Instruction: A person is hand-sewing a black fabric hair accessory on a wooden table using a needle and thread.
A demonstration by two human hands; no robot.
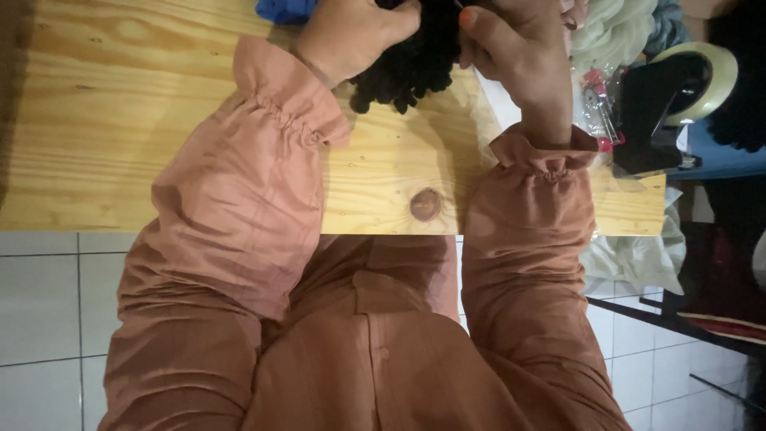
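A black knitted or crocheted piece (pixel 407 76) with a scalloped edge lies on the wooden table (pixel 120 128) at the top of the view. My left hand (pixel 355 36) grips its left side with curled fingers. On the piece's right side, my right hand (pixel 519 52) pinches it with thumb and fingers; what else the fingers hold is cut off by the frame's top. Both arms wear dusty-pink sleeves with gathered cuffs.
A black tape dispenser with a pale roll (pixel 670 96) stands at the table's right end, beside small clear packets (pixel 594 104) and pale yarn (pixel 618 28). Blue fabric (pixel 283 9) peeks in at the top. White floor tiles (pixel 48 311) lie below the table edge.
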